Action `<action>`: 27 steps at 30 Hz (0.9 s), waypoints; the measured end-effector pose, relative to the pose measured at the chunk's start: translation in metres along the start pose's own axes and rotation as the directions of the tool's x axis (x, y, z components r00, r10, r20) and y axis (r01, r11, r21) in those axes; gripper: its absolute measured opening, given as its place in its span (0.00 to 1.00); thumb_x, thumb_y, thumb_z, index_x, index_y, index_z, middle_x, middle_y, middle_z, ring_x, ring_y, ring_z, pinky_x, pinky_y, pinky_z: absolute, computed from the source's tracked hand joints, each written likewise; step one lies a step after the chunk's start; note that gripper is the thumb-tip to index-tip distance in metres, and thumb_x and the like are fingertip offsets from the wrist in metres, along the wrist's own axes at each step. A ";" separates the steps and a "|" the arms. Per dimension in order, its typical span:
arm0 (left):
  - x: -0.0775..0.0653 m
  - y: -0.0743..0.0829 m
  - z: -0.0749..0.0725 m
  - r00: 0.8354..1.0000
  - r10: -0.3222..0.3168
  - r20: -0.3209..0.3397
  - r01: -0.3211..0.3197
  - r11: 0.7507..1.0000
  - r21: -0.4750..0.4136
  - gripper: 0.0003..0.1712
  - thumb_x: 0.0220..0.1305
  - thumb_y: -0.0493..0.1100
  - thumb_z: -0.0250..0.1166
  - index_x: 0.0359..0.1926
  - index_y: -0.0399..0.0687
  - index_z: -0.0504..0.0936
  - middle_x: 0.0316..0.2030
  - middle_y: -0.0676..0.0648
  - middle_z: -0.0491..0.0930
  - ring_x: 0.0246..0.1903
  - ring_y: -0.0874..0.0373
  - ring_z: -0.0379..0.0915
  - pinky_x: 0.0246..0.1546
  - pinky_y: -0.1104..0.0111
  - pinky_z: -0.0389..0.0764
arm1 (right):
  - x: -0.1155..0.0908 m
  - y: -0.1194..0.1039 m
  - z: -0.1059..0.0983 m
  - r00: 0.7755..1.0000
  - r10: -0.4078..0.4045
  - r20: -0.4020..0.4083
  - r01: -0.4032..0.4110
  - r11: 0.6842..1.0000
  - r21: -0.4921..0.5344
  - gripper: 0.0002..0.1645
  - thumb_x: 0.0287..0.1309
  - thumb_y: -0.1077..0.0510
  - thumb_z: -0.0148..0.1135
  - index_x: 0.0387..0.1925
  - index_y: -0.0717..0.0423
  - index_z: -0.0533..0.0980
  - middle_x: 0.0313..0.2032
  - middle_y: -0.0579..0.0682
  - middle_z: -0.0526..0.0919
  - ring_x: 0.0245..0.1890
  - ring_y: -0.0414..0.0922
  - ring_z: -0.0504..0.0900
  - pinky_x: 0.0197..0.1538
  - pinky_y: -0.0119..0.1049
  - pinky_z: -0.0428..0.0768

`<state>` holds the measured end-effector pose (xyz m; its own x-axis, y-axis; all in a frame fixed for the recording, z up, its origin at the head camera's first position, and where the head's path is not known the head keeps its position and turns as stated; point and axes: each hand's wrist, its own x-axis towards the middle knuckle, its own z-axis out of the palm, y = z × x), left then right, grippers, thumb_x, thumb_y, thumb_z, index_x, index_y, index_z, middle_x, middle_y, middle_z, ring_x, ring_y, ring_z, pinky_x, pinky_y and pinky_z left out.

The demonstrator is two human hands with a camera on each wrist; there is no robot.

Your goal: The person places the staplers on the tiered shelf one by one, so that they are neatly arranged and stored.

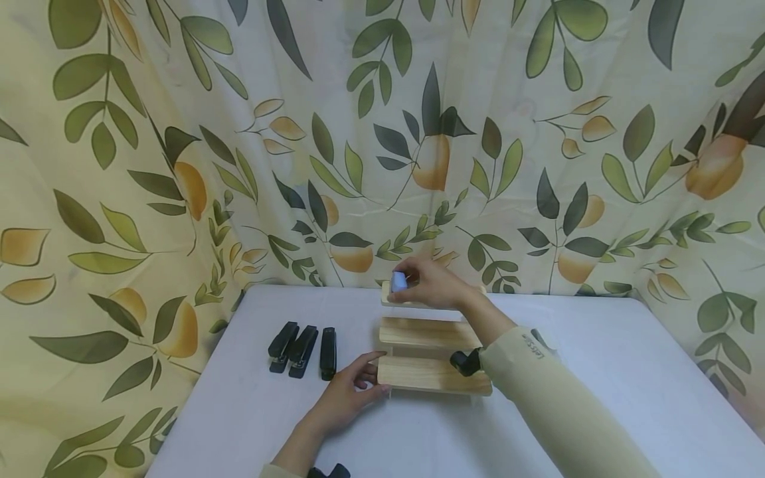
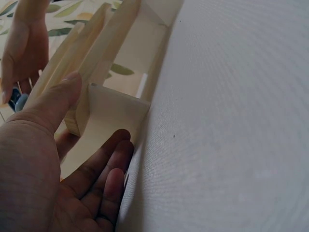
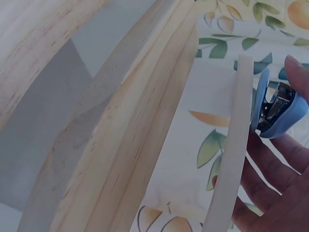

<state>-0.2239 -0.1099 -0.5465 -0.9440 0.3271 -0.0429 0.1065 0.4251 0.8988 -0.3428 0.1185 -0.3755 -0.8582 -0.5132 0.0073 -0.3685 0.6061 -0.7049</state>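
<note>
Head view, right hand [image 1: 431,284]: thumb and finger are pinching a blue mini stapler [image 1: 398,281].
Left hand [image 1: 349,393]: thumb and finger are gripping the left end of the lowest board [image 1: 433,374].
Blue mini stapler: it is being held at the left of the top board [image 3: 234,145]; full contact is not showing.
Three-tier wooden rack [image 1: 427,333]: left-hand bracing is probably preventing slip; squaring the stapler's base before loosening the pinch seems wise.
Black staplers [image 1: 303,352]: three are resting on the white table [image 1: 597,372], left of the rack.
</note>
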 end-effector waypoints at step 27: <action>0.001 0.001 0.001 1.000 -0.027 0.000 0.027 1.000 0.004 0.35 0.64 0.63 0.70 0.71 0.79 0.70 0.50 0.61 0.82 0.48 0.63 0.76 0.52 0.65 0.76 | 0.006 -0.001 0.006 1.000 0.006 -0.007 -0.006 1.000 0.001 0.38 0.56 0.43 0.78 0.63 0.54 0.76 0.53 0.52 0.82 0.51 0.49 0.81 0.53 0.42 0.84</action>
<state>-0.2242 -0.1087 -0.5463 -0.9466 0.3153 -0.0671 0.0823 0.4374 0.8955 -0.3453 0.1119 -0.3789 -0.8629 -0.5054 0.0076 -0.3626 0.6085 -0.7059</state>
